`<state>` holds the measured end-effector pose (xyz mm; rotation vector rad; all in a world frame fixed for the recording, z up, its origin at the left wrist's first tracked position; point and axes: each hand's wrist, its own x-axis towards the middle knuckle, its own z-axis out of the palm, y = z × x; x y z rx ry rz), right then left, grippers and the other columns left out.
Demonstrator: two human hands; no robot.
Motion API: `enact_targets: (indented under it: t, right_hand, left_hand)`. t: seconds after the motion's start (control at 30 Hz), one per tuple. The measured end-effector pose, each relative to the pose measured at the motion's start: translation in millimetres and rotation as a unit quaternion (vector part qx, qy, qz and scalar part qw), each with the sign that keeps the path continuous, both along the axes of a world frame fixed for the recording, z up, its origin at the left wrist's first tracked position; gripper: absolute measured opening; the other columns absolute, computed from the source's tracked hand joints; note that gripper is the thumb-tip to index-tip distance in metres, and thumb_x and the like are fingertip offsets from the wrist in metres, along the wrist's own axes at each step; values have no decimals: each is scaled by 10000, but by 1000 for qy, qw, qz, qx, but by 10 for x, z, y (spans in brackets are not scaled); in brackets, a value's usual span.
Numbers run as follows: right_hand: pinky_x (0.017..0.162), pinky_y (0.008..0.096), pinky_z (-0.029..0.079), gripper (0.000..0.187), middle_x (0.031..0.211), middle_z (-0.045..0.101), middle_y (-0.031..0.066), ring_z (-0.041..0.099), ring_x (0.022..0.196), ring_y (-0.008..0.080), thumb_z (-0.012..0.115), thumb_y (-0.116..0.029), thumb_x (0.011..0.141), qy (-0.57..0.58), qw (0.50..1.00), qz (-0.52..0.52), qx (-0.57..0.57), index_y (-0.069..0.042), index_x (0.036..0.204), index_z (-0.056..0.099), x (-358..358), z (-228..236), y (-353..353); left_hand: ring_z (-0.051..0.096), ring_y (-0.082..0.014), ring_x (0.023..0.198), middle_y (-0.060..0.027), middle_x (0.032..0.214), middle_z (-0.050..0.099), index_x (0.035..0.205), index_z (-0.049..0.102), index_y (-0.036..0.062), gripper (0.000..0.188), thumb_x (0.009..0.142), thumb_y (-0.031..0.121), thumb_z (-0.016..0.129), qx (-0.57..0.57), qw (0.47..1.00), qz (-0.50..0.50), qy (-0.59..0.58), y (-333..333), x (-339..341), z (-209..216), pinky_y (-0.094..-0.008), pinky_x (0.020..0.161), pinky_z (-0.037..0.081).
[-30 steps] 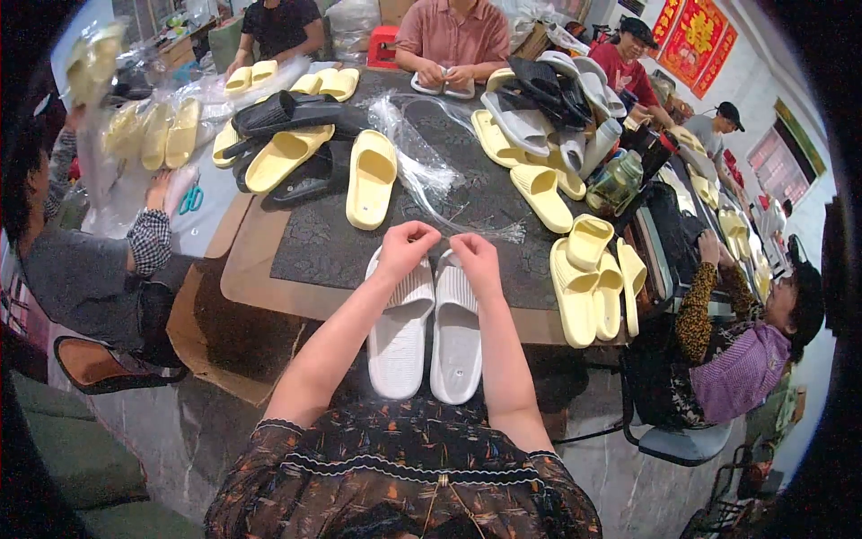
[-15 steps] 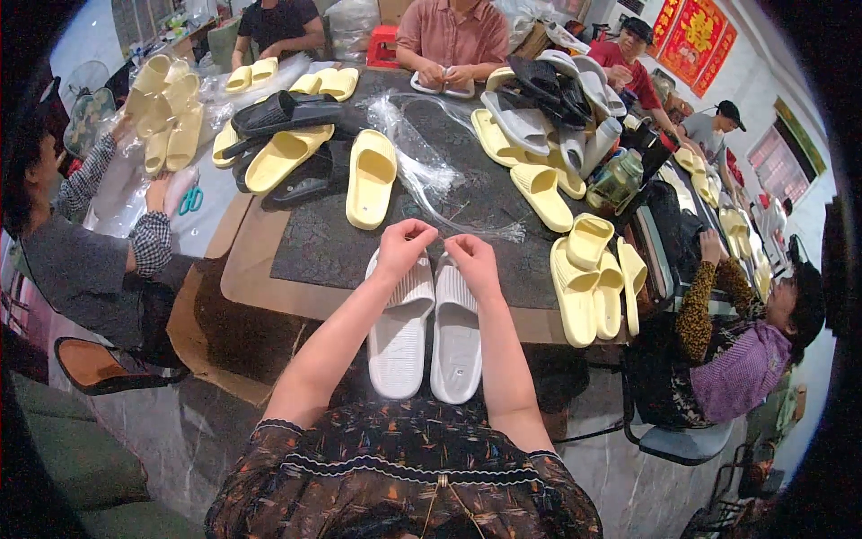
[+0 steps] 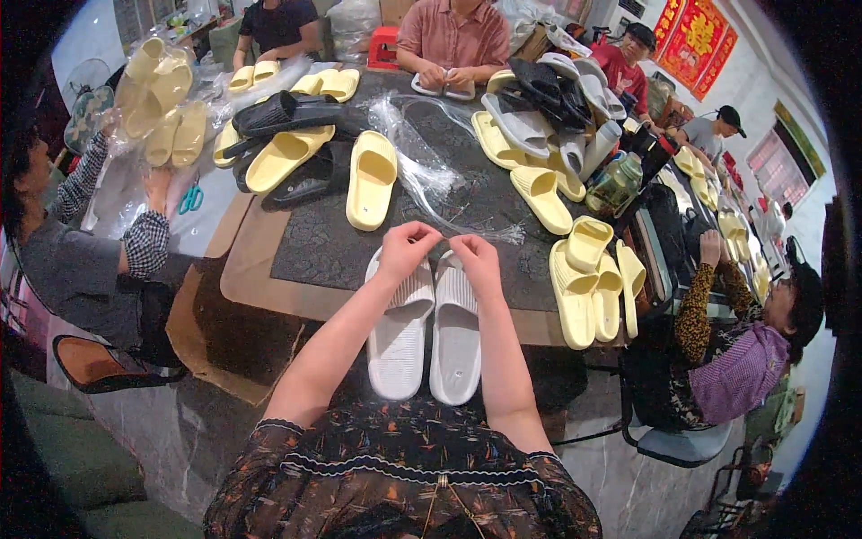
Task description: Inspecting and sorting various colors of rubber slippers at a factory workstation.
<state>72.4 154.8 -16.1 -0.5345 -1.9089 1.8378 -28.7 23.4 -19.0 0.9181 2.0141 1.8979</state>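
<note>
Pinching closed: left hand (image 3: 406, 251), right hand (image 3: 477, 261) | contents unclear | grey ribbed foam slippers (image 3: 397, 355) paired below hands, likely for reach

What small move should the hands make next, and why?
Perhaps draw the left hand and right hand slightly apart: both pinch, nearly meeting by the far ends of the grey slippers, and anything between them is too fine to see.

The person wore a thin dark top (image 3: 377, 505) flecked with small orange, pale and bluish marks. A dark wavy band (image 3: 377, 473) edged in white crossed the front, with a thin tan cord (image 3: 460, 510) hanging from its middle. Short loose sleeves ended in scalloped trim (image 3: 280, 424); both forearms (image 3: 334, 350) were bare.
</note>
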Motion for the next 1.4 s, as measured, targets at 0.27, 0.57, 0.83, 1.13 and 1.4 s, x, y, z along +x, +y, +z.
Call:
enact_targets:
  t: [0.27,0.57,0.83,1.13,1.4]
  right_hand:
    - [596,198,395,162,778,619,-39,512,676,33,672,-161,840,22,1000,-11,-17,-12,903,673,-21,-105,19]
    - [600,200,399,151,765,617,-39,513,677,35,669,-157,845,-4,1000,-18,5,-15,897,673,4,1,-8]
    - [610,205,422,171,754,625,-27,524,673,40,676,-161,829,23,1000,3,6,3,880,677,-33,-55,13]
    - [656,211,428,144,791,633,-13,544,724,55,676,-145,838,22,1000,4,-7,-10,888,668,-6,-33,0]
    - [584,212,408,147,714,606,-29,495,636,37,675,-155,826,17,999,20,33,-9,841,674,-26,-84,0]
  left_hand:
    - [570,-55,647,-8,713,662,859,708,32,156,802,178,700,-30,1000,4,-5,-10,-6,17,-233,589,460]
    - [575,-62,655,-13,720,663,868,703,19,170,798,173,700,-8,999,1,-44,-39,-23,51,-233,601,466]
    - [541,-43,674,17,751,644,859,684,6,154,823,155,691,-29,999,3,-31,-9,55,73,-209,609,435]
    - [534,-39,600,6,692,640,840,697,26,139,798,158,705,31,999,-22,3,5,-18,-46,-211,543,432]
    - [551,-43,654,7,733,653,863,701,19,153,800,158,706,13,999,-9,-43,-40,12,71,-217,602,446]
